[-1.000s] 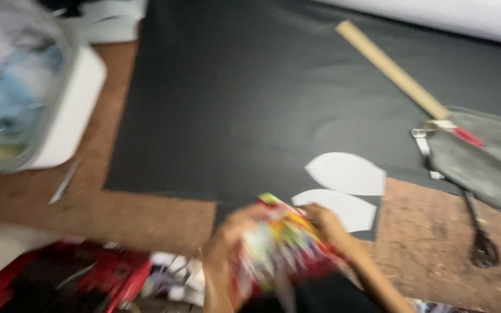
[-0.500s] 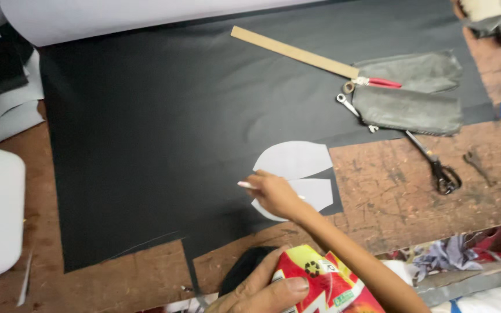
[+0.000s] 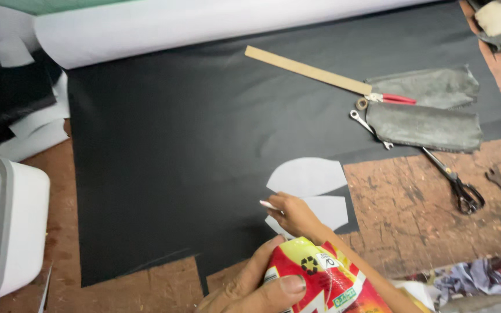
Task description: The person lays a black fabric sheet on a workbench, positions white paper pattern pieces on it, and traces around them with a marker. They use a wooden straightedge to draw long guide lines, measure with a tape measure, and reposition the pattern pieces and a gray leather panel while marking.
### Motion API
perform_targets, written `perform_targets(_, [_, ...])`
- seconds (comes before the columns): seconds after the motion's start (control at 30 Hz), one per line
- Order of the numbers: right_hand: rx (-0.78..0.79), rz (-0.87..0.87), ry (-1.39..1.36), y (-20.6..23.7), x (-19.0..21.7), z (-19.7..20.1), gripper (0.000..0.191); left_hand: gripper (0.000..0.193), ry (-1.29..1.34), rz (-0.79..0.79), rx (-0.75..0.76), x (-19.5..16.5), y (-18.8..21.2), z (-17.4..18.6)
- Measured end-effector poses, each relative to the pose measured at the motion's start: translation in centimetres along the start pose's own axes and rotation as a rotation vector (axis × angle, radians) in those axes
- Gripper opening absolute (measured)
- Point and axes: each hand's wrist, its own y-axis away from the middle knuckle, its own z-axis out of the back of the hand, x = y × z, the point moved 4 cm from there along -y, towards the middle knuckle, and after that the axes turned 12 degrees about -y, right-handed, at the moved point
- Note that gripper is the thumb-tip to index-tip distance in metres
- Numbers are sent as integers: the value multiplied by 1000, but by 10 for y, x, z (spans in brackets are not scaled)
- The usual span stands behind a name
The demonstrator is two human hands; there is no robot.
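My right hand (image 3: pixel 297 215) rests on the lower of two white paper pattern pieces (image 3: pixel 308 175) lying on a large black sheet of fabric (image 3: pixel 192 150). It pinches a small white stick (image 3: pixel 268 204), with the tip pointing left at the pattern's edge. My left hand (image 3: pixel 250 288) is at the bottom edge of the view, holding a red and yellow printed packet (image 3: pixel 326 281) against my right forearm.
A wooden ruler (image 3: pixel 305 69), red-handled pliers (image 3: pixel 392 98), a spanner (image 3: pixel 369 128), two grey fabric pieces (image 3: pixel 427 124) and black scissors (image 3: pixel 459 185) lie at the right. A white fabric roll (image 3: pixel 163 26) runs along the back. A white bin (image 3: pixel 13 226) stands at the left.
My right hand left the packet and reached forward onto the white pattern piece. The view swung so that the pattern pieces now sit in the middle.
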Motion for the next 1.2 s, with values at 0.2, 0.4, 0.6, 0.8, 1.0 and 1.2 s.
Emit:
perform_targets(0.2, [21,-67,-18,2,-9,-3,17,91,-38,11,-4,-8,-8,9])
perform_targets(0.4, [64,-101,-68,4,-14,-7,18,91,-24,29,-64,2,-11,13])
perform_targets(0.6, [86,-49,-88,-1,-13,-10,21,88,-65,11,-106,6,-5,16])
perform_targets(0.8, [94,-131,-40,-3,-4,-7,15,83,65,-65,-137,2,-1,16])
perform_targets(1.0, [100,-310,-146,2,2,-4,19,72,105,-34,-79,14,-1,19])
perform_targets(1.2, [98,-269,-114,-2,-13,-9,19,35,-663,-874,-449,10,25,12])
